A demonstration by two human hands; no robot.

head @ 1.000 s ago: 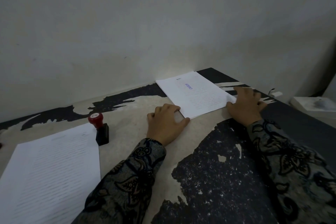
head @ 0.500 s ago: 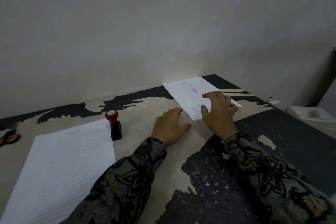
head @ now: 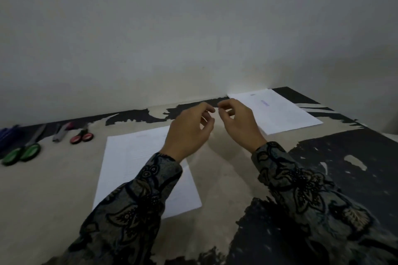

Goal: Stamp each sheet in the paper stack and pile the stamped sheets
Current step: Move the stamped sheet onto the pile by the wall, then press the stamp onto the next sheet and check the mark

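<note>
A stack of printed white sheets [head: 133, 168] lies on the table in front of me, left of centre. A second pile of sheets [head: 280, 112] with a blue stamp mark on top sits at the far right by the wall. My left hand [head: 189, 133] hovers over the near stack's far right corner, fingers loosely curled, with nothing visible in it. My right hand [head: 239, 127] hangs beside it, between the two piles, also loosely curled and holding nothing. The stamp does not show in this view.
The worn black and beige table [head: 53, 189] ends at a plain wall. Green-handled scissors [head: 21, 153], red-handled scissors [head: 81, 136], a pen [head: 61, 131] and a blue object [head: 6, 133] lie along the far left.
Both hands lifted off the stamped pile and moved left, away from it. The view swung left, bringing the near stack to the centre and the scissors into sight.
</note>
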